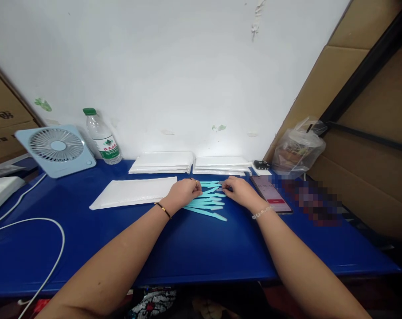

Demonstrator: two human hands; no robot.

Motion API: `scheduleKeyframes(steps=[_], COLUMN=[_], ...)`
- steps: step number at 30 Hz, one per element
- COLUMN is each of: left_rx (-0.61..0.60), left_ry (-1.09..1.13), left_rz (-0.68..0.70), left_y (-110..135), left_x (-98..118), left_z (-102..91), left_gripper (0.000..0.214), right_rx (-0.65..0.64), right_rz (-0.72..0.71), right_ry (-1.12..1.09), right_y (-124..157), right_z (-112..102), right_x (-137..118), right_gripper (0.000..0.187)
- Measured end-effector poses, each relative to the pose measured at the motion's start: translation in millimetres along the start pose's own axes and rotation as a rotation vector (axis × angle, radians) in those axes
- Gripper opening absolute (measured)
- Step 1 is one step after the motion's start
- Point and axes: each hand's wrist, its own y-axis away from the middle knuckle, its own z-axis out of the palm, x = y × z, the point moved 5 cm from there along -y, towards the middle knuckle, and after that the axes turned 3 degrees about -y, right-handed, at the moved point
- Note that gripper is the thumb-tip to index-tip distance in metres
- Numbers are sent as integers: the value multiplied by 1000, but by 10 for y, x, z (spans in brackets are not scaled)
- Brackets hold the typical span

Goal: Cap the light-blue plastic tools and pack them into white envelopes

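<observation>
Several light blue plastic sticks lie fanned out on the blue table. My left hand rests on their left ends with the fingers curled in a pinch. My right hand is at their upper right ends, fingers also curled in on a stick. Both hands touch the pile. A flat white pouch lies just left of my left hand.
Two stacks of white pouches lie against the wall. A phone lies right of my right hand, a plastic bag behind it. A small fan, a water bottle and white cables are at left.
</observation>
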Motion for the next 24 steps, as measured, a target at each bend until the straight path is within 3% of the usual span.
scheduleKeyframes(steps=[16, 20, 24], left_rx=[-57, -94, -55], left_ry=[93, 190, 156], left_rz=[66, 19, 18], left_y=[36, 50, 30], left_x=[-5, -25, -20], left_z=[-77, -53, -27], left_gripper=[27, 26, 22], right_rx=[4, 10, 12], right_rz=[3, -8, -17], right_ry=[20, 10, 2], right_y=[-34, -34, -39], right_z=[21, 28, 46], right_x=[53, 64, 66], right_gripper=[19, 19, 19])
